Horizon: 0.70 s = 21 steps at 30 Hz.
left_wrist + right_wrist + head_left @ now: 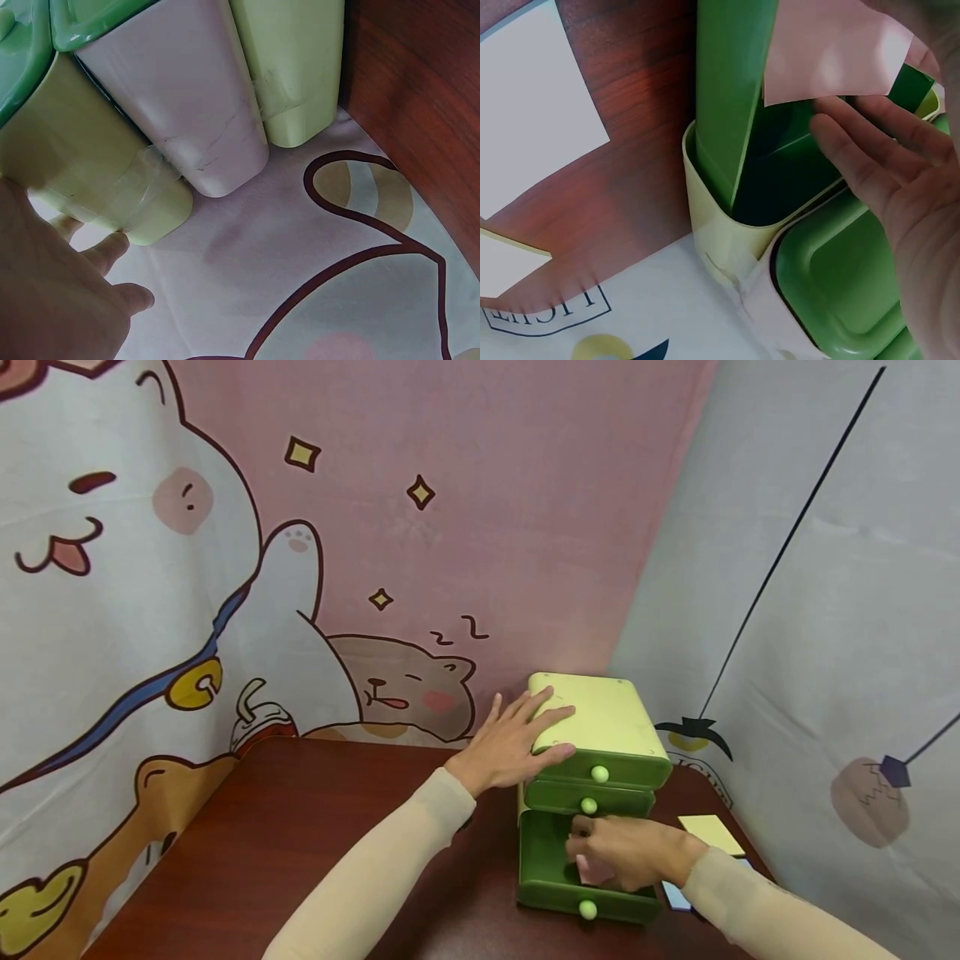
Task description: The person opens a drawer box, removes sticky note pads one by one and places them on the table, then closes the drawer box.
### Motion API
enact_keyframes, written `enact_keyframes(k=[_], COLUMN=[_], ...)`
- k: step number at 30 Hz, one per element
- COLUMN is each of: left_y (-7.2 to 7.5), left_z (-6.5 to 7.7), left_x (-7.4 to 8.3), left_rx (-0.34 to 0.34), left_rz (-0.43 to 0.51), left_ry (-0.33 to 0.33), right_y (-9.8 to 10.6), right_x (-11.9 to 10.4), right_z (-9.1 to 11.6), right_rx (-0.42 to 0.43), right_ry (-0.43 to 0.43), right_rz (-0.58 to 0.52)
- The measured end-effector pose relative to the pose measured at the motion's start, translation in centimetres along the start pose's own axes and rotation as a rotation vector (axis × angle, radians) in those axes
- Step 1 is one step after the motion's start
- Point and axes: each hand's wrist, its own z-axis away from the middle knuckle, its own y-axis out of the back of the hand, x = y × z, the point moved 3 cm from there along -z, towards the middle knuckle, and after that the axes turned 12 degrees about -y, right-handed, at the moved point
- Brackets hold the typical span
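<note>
A small cabinet with a pale yellow top (pixel 600 714) and green drawers stands at the table's right. My left hand (pixel 510 747) rests on its top left edge, fingers spread; the left wrist view shows those fingertips against the yellow casing (pixel 97 187). The bottom drawer (pixel 551 893) is pulled out, while the two above it are closed or nearly so. My right hand (pixel 630 852) is inside this drawer and pinches a pink sheet or pad of paper (pixel 832 52) between thumb and fingers. In the head view the hand covers part of the pink paper.
To the right of the drawer lie a yellow paper pad (pixel 712 833) and a blue one (pixel 675 896), the blue partly behind my right wrist. The dark red wooden table (pixel 337 843) stretches left. A cartoon-printed cloth (pixel 487 527) hangs behind and beside it.
</note>
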Motion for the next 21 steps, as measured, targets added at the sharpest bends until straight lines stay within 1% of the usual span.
enact_keyframes(k=[7, 16, 21], left_y=[0.0, 0.1, -0.1], left_z=[0.0, 0.0, 0.0], left_x=[0.0, 0.0, 0.0], left_rx=[0.002, -0.002, 0.001], left_rz=[0.004, 0.006, 0.010], left_ry=[-0.006, 0.003, 0.005], right_y=[-0.1, -0.3, -0.2], right_x=[0.3, 0.5, 0.7], right_z=[0.3, 0.8, 1.3], right_rx=[0.039, 0.076, 0.097], right_ry=[0.007, 0.025, 0.016], right_rz=[-0.091, -0.111, -0.131])
